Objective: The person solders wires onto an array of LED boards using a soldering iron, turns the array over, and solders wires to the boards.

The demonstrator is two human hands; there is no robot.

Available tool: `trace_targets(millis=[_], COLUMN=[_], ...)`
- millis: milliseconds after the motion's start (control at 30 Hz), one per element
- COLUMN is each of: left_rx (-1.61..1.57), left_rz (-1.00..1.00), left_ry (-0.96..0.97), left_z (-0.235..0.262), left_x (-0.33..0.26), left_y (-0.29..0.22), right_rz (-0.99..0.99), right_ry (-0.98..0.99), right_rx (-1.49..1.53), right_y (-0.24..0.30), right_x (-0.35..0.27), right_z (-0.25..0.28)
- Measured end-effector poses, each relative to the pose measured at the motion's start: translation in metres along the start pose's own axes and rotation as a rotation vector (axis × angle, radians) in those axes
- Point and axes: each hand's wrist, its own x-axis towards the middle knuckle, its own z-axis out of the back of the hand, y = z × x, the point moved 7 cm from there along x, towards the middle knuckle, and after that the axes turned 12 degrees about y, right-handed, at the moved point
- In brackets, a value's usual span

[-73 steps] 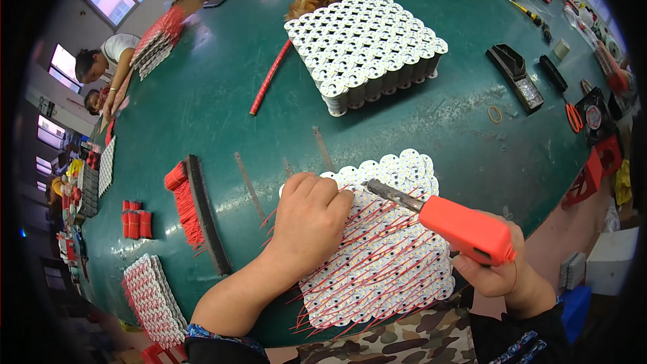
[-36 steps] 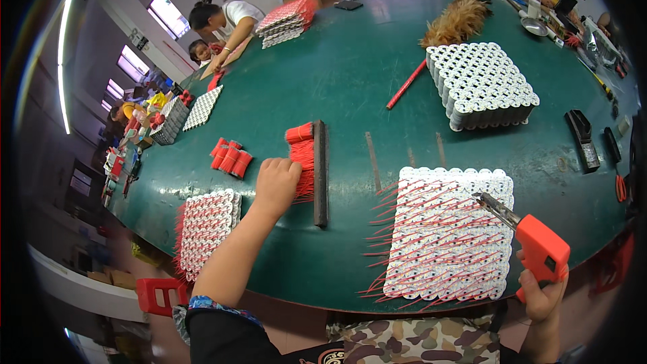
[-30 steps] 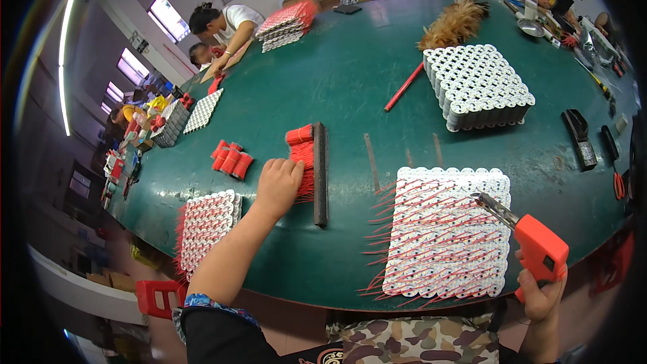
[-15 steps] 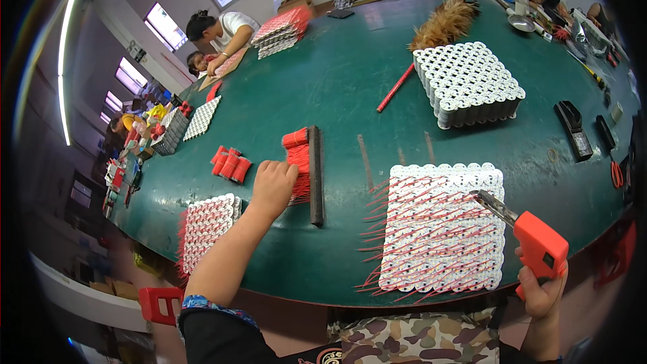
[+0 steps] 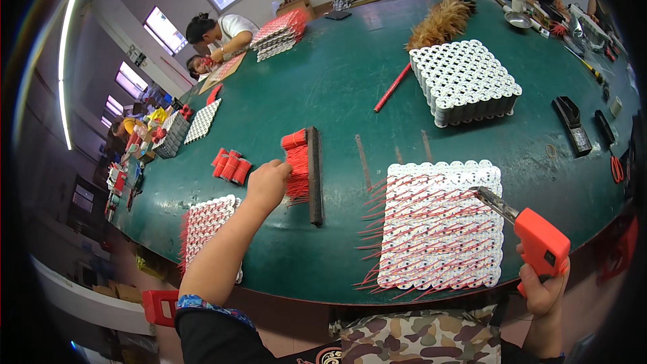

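1. My left hand (image 5: pixel 268 185) is stretched out to the left, fingers curled at the bundle of red wires (image 5: pixel 297 165) lying against the dark bar (image 5: pixel 315 175); I cannot tell if a wire is pinched yet.
2. My right hand (image 5: pixel 542 290), at the near right, is closed around the orange soldering gun (image 5: pixel 539 241), whose tip rests on the near cell pack (image 5: pixel 441 226).
3. Risk, as I judge it: with my attention on the left, the tip could drag across the pack's red leads.
4. Count: three white cell packs within reach, one bundle, one gun.
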Motion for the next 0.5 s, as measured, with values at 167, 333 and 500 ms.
trace_targets(millis=[167,333,500], left_rx=[0.085,0.031,-0.056], left_rz=[-0.011,0.007,0.065], left_ry=[0.11,0.164,0.191], left_z=[0.002,0.006,0.022], left_x=[0.003,0.007,0.014], left_y=[-0.002,-0.006,-0.002], right_rz=[0.023,0.027,0.061], right_ry=[-0.005,0.001,0.015], right_rx=[-0.037,-0.038,-0.043], right_y=[0.0,-0.001,0.001], right_x=[-0.001,-0.002,-0.002], right_z=[0.001,0.002,0.003])
